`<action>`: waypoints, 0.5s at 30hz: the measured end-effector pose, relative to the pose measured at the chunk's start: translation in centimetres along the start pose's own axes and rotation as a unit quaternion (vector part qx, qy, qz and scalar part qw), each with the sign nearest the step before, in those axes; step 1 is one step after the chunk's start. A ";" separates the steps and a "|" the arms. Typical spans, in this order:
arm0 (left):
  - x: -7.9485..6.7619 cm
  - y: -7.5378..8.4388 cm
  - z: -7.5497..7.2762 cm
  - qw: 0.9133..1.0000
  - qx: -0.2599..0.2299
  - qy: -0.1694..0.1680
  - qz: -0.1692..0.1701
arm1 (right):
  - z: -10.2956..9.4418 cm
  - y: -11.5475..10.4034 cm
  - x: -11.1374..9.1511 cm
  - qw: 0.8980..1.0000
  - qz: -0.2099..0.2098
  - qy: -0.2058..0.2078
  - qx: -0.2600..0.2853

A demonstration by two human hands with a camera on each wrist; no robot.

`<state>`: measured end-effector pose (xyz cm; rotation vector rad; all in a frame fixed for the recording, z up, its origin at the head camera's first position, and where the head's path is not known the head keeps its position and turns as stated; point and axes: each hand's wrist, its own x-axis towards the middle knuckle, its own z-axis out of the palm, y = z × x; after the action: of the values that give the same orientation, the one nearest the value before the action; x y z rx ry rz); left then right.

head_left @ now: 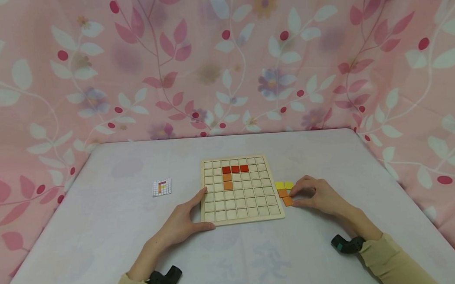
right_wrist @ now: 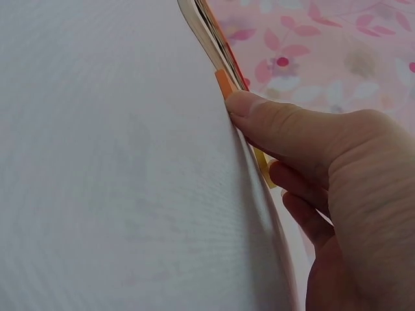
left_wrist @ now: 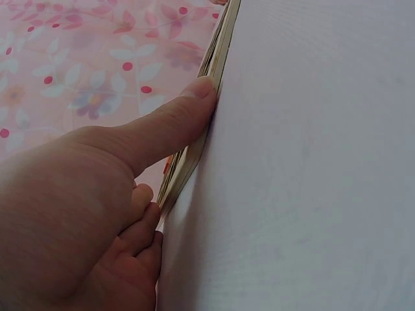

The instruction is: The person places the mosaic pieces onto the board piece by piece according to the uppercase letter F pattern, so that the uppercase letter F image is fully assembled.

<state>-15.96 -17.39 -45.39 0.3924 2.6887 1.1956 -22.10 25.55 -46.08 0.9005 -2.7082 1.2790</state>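
Pink leafy curtain (head_left: pixel 207 60) all round the back and sides, white table (head_left: pixel 101 245) in front. Smack near the middle, a pale wooden board (head_left: pixel 240 202), seven squares by seven. Three red tiles (head_left: pixel 235 169) in a line in the second row from the back, starting at the third column, plus two orange tiles (head_left: pixel 227 177) running down toward the front from the leftmost red. Basically an upside-down L.

Left hand (head_left: pixel 179 223) spread pretty wide at the board's near left corner, thumb against the front edge, index against the left edge. From the left wrist, thumb stretched out along the wood, other fingers loosely bent.

Off the right edge of the board, a little cluster: two yellow tiles (head_left: pixel 279 185) side by side, two loose orange ones (head_left: pixel 287 201) staggered in front. Right hand (head_left: pixel 320 195) right there, narrow gap between thumb and index, thumb touching the nearest orange. Can't tell if properly pinched or only touched, tbh.

Well apart to the left of the board, a small card (head_left: pixel 161 187) with a coloured pattern on a grid. Tan sleeves (head_left: pixel 391 258), black cameras (head_left: pixel 347 244) on both wrists.
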 end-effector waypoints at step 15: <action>0.0 0.0 0.0 1.000 -0.003 -0.002 0.000 | -0.8 -0.7 0.7 0.997 0.078 -0.013 0.017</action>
<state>-15.97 -17.39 -45.34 0.3921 2.6813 1.2016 -22.48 25.40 -44.87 0.7262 -2.8352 1.3513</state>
